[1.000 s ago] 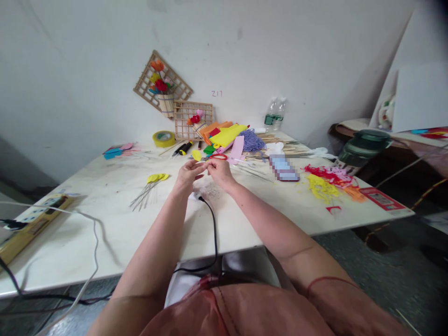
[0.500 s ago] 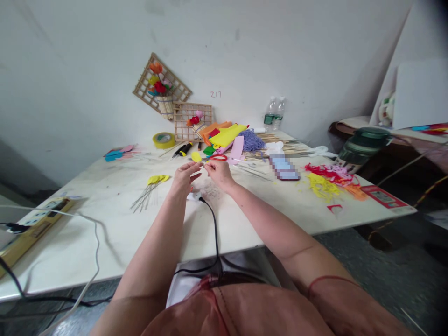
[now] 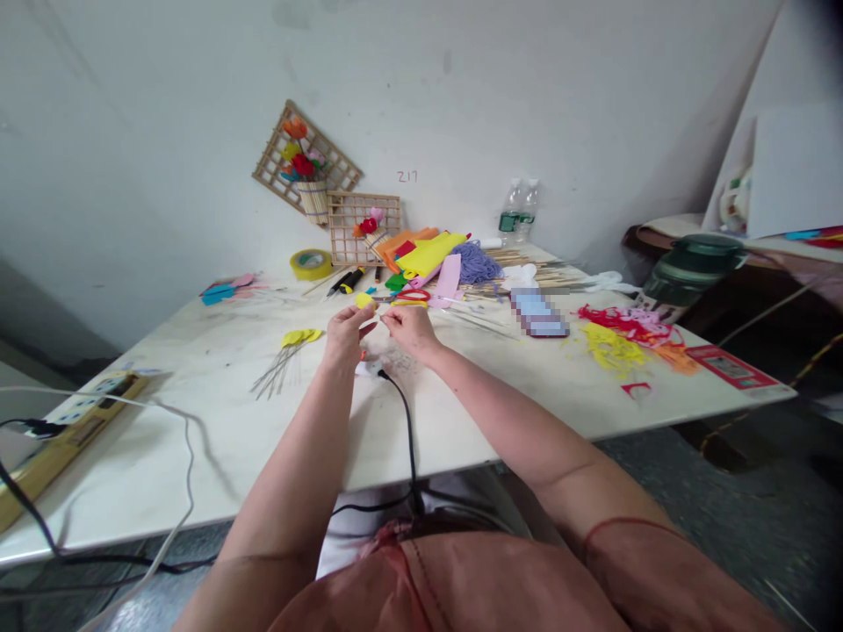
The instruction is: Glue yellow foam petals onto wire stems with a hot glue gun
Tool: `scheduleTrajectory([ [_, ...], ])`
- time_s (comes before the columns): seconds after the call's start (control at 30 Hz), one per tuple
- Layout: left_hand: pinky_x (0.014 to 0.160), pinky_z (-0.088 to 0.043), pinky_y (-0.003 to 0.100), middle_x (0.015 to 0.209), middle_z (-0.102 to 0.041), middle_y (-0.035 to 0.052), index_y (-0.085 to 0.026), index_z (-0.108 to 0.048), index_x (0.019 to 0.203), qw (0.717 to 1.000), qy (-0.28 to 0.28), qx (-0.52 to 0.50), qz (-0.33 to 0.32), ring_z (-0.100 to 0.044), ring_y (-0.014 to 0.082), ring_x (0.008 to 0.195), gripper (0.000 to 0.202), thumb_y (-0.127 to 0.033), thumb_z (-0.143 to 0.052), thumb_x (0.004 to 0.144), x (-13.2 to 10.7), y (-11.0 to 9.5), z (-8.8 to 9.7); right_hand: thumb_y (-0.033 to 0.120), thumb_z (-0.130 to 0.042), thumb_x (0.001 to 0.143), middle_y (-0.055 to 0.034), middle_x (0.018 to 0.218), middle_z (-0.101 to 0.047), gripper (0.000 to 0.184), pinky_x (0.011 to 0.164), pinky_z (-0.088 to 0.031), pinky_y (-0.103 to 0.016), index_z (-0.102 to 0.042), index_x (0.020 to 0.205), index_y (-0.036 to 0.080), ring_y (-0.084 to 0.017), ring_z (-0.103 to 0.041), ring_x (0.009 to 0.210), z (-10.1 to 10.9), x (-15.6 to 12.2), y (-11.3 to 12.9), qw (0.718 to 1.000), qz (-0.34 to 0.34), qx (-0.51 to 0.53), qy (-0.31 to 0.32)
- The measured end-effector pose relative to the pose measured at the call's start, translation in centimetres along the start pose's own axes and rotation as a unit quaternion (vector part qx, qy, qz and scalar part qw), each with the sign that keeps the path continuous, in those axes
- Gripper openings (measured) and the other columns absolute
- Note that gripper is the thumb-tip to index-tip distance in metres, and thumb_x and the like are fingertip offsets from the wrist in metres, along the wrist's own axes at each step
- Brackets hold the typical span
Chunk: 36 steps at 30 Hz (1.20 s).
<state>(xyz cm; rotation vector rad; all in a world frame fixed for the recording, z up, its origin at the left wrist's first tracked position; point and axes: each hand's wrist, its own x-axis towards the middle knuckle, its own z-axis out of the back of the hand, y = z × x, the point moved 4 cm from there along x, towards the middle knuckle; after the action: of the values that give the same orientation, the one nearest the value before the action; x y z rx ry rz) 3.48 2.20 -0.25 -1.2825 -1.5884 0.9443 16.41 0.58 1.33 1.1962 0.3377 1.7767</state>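
Observation:
My left hand (image 3: 343,335) pinches a yellow petal-shaped piece (image 3: 364,300), which sticks up beyond the fingertips. My right hand (image 3: 411,330) is closed close beside it, thumb and finger pressed together on something too small to name. Below the hands lies a white device (image 3: 369,369) with a black cord, partly hidden by my left wrist. To the left rest several yellow petals on thin wire stems (image 3: 301,338). Red-handled scissors (image 3: 414,297) lie just behind my hands.
Coloured sheets (image 3: 431,254), purple strands (image 3: 475,263) and thin sticks pile up at the back. A phone (image 3: 540,313), yellow shreds (image 3: 614,349) and a green jug (image 3: 691,268) are on the right. A power strip (image 3: 72,439) with cords lies left; tape (image 3: 311,264) stands behind.
The yellow petal has shifted slightly left and down with my left hand. My right hand has moved slightly down, still pinched. The whole view has shifted a little.

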Motion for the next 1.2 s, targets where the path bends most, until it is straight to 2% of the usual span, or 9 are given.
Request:
scheduleTrajectory([
  [0.17,0.075,-0.044,0.028,0.082,-0.067,0.0054,-0.017,-0.048,0.054,1.0,-0.012,0.016,-0.003,-0.059,0.0144,0.079,0.035,-0.035,-0.078,0.05,-0.2,-0.2,-0.2,0.017,-0.052,0.077,-0.0005,0.056,-0.058,0.018,0.059,-0.034,-0.023,-0.059,0.06,0.017,-0.013,-0.052,0.059,-0.1,-0.2,0.2,1.0,0.007,-0.029,0.001],
  [0.47,0.074,-0.044,0.029,0.086,-0.067,0.0065,-0.016,-0.048,0.054,0.999,-0.039,0.011,0.013,-0.058,0.0143,0.078,0.035,-0.034,-0.078,0.049,-0.3,-0.1,-0.2,0.019,-0.049,0.08,-0.0021,0.064,-0.064,0.019,0.061,-0.033,-0.024,-0.063,0.066,0.018,-0.015,-0.055,0.065,-0.4,-0.6,0.5,0.995,0.009,-0.103,-0.002],
  [0.67,0.072,-0.046,0.029,0.086,-0.067,0.0058,-0.017,-0.061,0.069,0.999,0.024,0.034,0.021,-0.058,0.0145,0.077,0.033,-0.041,-0.076,0.052,-0.4,0.0,-0.9,0.025,-0.049,0.083,-0.0047,0.07,-0.067,0.02,0.06,-0.033,-0.024,-0.066,0.074,0.017,-0.016,-0.056,0.067,-0.3,-0.4,-0.1,0.993,-0.014,-0.113,-0.031],
  [0.73,0.071,-0.046,0.028,0.086,-0.067,0.0056,-0.018,-0.064,0.074,0.999,0.02,0.032,0.017,-0.058,0.0144,0.076,0.034,-0.043,-0.075,0.054,-0.3,-0.1,-0.9,0.024,-0.049,0.083,-0.0049,0.071,-0.067,0.02,0.06,-0.033,-0.025,-0.066,0.074,0.017,-0.016,-0.057,0.068,-0.2,-0.4,-0.2,0.993,-0.018,-0.112,-0.03],
  [0.83,0.072,-0.045,0.028,0.084,-0.066,0.0031,-0.019,-0.065,0.079,1.0,-0.02,0.013,-0.001,-0.058,0.0129,0.074,0.035,-0.041,-0.076,0.053,-0.2,-0.3,-0.4,0.022,-0.048,0.082,-0.0039,0.068,-0.066,0.021,0.06,-0.032,-0.025,-0.065,0.07,0.018,-0.016,-0.056,0.067,-0.3,-0.5,0.0,0.993,-0.016,-0.117,-0.016],
  [1.03,0.073,-0.044,0.028,0.076,-0.067,0.003,-0.017,-0.055,0.06,0.999,-0.043,0.023,-0.015,-0.06,0.0151,0.078,0.029,-0.036,-0.076,0.052,0.0,-0.2,0.2,0.022,-0.047,0.081,-0.0038,0.07,-0.067,0.021,0.059,-0.03,-0.026,-0.065,0.069,0.018,-0.016,-0.055,0.067,-0.8,-1.0,0.6,0.99,0.005,-0.137,0.012],
  [1.2,0.072,-0.044,0.028,0.072,-0.066,0.0035,-0.017,-0.052,0.056,0.998,-0.056,0.029,-0.025,-0.062,0.0177,0.081,0.031,-0.034,-0.077,0.051,-0.1,-0.2,0.4,0.02,-0.047,0.08,-0.0042,0.071,-0.067,0.02,0.06,-0.031,-0.026,-0.065,0.069,0.018,-0.016,-0.056,0.068,-1.1,-1.1,0.6,0.991,0.011,-0.133,0.02],
])
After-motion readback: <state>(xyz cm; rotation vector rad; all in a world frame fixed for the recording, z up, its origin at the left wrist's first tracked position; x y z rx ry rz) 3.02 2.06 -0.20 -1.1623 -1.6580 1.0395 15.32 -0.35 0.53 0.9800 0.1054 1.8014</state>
